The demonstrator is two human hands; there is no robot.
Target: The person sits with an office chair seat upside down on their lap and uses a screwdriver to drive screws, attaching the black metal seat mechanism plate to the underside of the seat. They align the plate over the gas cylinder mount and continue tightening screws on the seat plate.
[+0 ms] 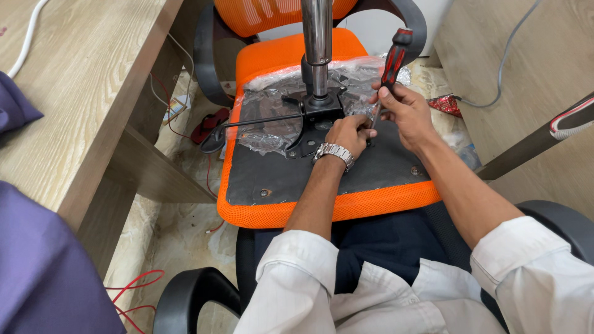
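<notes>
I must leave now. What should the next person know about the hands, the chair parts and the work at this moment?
Right hand: grips the red-and-black screwdriver, tip down at the right edge of the black mounting plate.
Left hand: fingers at the same spot beside the tip; what they pinch is hidden.
Upturned orange seat lies across the lap, chrome column standing up from the plate, plastic wrap still around it.
Done: plate and column sit on the seat underside.
Left: fastening at this corner looks in progress; other corners cannot be judged.
</notes>
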